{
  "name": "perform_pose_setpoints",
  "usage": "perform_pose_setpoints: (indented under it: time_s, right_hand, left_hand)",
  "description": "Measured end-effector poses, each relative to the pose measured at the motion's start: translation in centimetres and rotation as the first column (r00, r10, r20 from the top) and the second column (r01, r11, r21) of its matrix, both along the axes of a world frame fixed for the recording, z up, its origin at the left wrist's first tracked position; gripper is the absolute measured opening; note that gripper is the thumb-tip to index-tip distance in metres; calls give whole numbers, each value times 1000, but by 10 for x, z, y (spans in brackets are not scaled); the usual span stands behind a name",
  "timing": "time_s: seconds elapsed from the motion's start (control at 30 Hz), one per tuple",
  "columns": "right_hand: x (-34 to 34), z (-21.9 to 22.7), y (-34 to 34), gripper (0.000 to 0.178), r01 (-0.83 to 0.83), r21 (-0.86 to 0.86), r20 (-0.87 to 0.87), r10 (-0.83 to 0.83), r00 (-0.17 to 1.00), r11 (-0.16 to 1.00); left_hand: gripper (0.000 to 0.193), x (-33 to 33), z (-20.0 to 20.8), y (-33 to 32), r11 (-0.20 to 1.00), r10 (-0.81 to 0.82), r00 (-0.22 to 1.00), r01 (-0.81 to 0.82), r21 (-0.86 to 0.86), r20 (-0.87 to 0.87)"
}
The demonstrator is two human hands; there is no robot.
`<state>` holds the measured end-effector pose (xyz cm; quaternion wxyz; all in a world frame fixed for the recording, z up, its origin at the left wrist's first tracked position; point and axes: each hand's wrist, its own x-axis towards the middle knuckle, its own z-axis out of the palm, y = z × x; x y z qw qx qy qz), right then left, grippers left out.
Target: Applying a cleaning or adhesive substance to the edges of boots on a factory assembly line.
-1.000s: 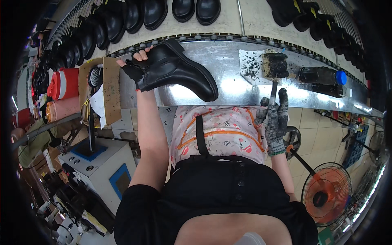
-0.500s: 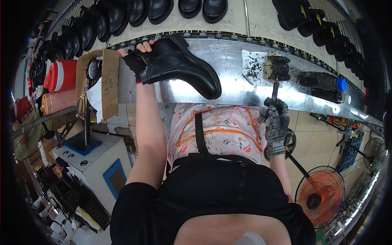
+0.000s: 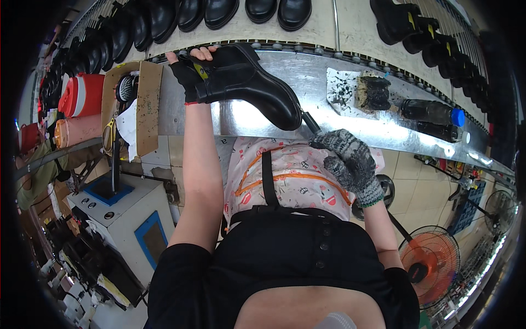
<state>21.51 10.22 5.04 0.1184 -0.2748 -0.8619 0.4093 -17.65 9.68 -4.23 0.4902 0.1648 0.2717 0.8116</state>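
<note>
My left hand [image 3: 189,74], in a black fingerless covering, grips a black leather ankle boot [image 3: 246,82] by its shaft. The boot lies on its side in the air over the metal bench, toe to the right and sole edge facing away. A gray knitted glove covers my right hand [image 3: 350,159], whose fingers are closed round a slim dark-handled tool [image 3: 310,122]. Its narrow end meets the sole edge near the boot's toe; the exact tip is hard to make out. A black-smeared block [image 3: 373,93] sits on a stained white sheet [image 3: 341,90] to the right.
Beyond the metal bench [image 3: 219,123], a conveyor [image 3: 323,33] carries rows of black boots. A cardboard box [image 3: 148,109] holding a hairbrush and scissors stands left, beside a red jug [image 3: 82,98]. Dark bottles [image 3: 427,109] lie at right. An orange fan [image 3: 430,263] stands lower right.
My right hand has moved left from the black-smeared block, bringing the slim tool to the boot's toe. The boot has shifted slightly right and its shaft has tipped a little.
</note>
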Motion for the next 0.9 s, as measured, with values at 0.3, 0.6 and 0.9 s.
perform_pose_setpoints:
  time_s: [0.3,0.6,0.9]
  right_hand:
    - [-4,-2,1,36,10,23,54,-11,998,1000]
    - [-7,-1,4,33,26,-6,45,-26,999,1000]
    - [22,10,13,52,114,-875,-302,-714,632,471]
  left_hand:
    - [86,-3,-4,0,1000,6,999,-6,2,-35]
    - [87,-5,-6,2,1000,-1,999,2,12,-47]
    - [82,-9,-17,-10,995,-45,998,50,90,-49]
